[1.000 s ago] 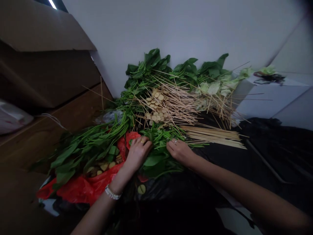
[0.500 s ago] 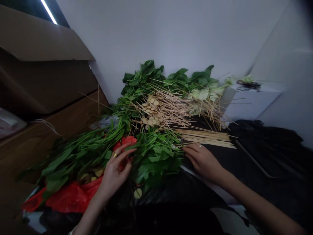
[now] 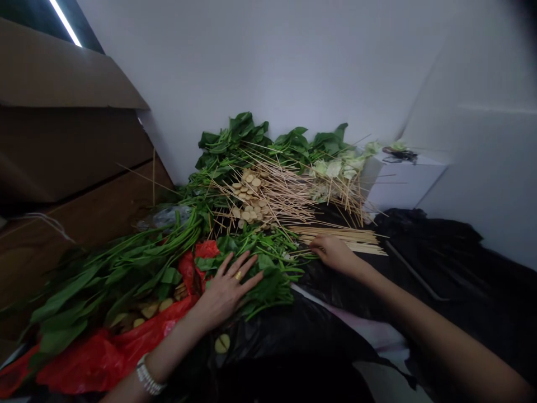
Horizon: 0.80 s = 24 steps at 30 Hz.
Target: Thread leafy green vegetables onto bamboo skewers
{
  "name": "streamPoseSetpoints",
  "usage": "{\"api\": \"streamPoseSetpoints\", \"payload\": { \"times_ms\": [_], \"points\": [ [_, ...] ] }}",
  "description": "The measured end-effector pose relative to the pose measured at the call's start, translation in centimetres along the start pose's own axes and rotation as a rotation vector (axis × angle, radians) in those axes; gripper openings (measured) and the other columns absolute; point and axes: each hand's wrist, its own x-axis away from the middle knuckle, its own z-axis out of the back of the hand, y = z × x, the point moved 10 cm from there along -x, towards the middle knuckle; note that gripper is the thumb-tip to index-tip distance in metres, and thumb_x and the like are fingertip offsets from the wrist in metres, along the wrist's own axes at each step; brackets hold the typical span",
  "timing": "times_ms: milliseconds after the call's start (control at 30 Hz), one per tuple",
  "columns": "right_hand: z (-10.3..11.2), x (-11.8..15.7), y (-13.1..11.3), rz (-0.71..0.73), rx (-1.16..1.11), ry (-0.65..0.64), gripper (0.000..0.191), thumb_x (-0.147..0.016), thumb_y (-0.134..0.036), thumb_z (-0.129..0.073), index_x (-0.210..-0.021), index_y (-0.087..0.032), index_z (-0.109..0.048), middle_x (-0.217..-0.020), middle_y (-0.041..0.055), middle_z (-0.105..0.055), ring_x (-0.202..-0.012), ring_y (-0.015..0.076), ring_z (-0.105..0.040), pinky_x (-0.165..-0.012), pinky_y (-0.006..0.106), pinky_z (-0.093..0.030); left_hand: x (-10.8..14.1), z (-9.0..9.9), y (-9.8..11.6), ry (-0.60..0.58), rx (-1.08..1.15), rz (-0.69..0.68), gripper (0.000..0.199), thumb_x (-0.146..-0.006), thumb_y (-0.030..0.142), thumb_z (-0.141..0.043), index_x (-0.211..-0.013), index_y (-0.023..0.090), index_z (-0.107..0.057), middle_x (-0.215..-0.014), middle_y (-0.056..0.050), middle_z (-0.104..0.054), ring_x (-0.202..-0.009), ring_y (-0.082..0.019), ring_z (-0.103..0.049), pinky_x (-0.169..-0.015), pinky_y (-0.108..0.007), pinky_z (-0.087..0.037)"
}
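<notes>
My left hand (image 3: pixel 229 288) lies with fingers spread over a bunch of leafy greens (image 3: pixel 272 285) in the middle. A ring is on one finger and a bracelet circles the wrist. Bent fingers of my right hand (image 3: pixel 335 254) pinch what looks like a thin bamboo skewer (image 3: pixel 302 251), whose left end runs toward the greens. Just behind that hand lies a row of loose bamboo skewers (image 3: pixel 364 242). Farther back are skewered potato slices (image 3: pixel 250 183), a heap with their sticks pointing right. One round slice (image 3: pixel 222 343) rests on black plastic (image 3: pixel 277 330) near me.
At left, long-stemmed greens (image 3: pixel 109 274) and loose potato slices (image 3: pixel 151 309) lie on a red plastic bag (image 3: pixel 113 355). Skewered pale leaves (image 3: pixel 335 168) and more greens (image 3: pixel 243 131) line the wall. A cardboard box (image 3: pixel 71 145) stands left, a white box (image 3: pixel 403 182) right.
My left hand has moved right from beside the red bag and onto the greens, fingers spreading. My right hand's fingers have drawn together near the skewers. The view has shifted slightly.
</notes>
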Motion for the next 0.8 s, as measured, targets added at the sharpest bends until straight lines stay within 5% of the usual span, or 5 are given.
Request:
{"api": "streamPoseSetpoints", "payload": {
  "times_ms": [133,267,433,600,800],
  "points": [
    [-1.9,-1.2,-1.3,0.064,0.047,-0.045,0.022,-0.085,-0.005,-0.052,-0.085,-0.015,-0.071,-0.088,0.0092,-0.069,-0.085,0.0188,-0.062,-0.076,0.027,-0.041,1.3,1.5,-0.1,-0.076,0.076,0.029,0.072,-0.078,0.025,-0.070,-0.144,0.031,-0.042,-0.157,-0.011,-0.031,-0.146,-0.033,-0.023,-0.116,-0.060,-0.021],
    [-0.9,-1.7,-1.8,0.116,0.040,0.005,0.021,-0.088,-0.006,-0.049,-0.085,-0.013,-0.068,-0.087,0.0112,-0.069,-0.082,0.0206,-0.061,-0.074,0.030,-0.041,1.1,5.7,-1.1,-0.113,0.272,0.125,0.086,-0.068,0.047,-0.079,-0.144,0.033,-0.042,-0.156,-0.010,-0.034,-0.143,-0.037,-0.029,-0.108,-0.060,-0.036],
    [4.6,-3.4,-2.9,0.147,-0.044,0.169,0.020,-0.097,-0.018,-0.043,-0.099,-0.016,-0.063,-0.093,0.0072,-0.068,-0.088,0.0176,-0.061,-0.079,0.028,-0.043,-3.1,10.3,-6.4,0.153,0.624,0.276,0.027,-0.093,0.038,-0.054,-0.104,0.025,-0.074,-0.111,-0.008,-0.072,-0.103,-0.024,-0.067,-0.088,-0.038,-0.055],
    [9.6,-2.8,-5.3,0.130,-0.108,0.718,0.031,-0.099,-0.020,-0.036,-0.117,-0.016,-0.061,-0.106,0.0129,-0.068,-0.100,0.0224,-0.062,-0.088,0.034,-0.046,-9.6,6.5,-4.3,0.120,0.580,0.161,0.017,-0.091,0.029,-0.059,-0.091,0.021,-0.075,-0.090,-0.005,-0.072,-0.088,-0.019,-0.065,-0.082,-0.032,-0.051],
    [6.1,-1.8,-6.8,0.186,0.103,0.723,0.038,-0.096,-0.013,-0.039,-0.127,-0.017,-0.061,-0.087,0.0093,-0.070,-0.073,0.0166,-0.063,-0.067,0.026,-0.046,-11.4,-0.5,0.0,-0.081,0.231,0.035,0.013,-0.086,0.028,-0.066,-0.094,0.023,-0.075,-0.086,-0.005,-0.071,-0.088,-0.023,-0.058,-0.074,-0.034,-0.045]
  ]
}}
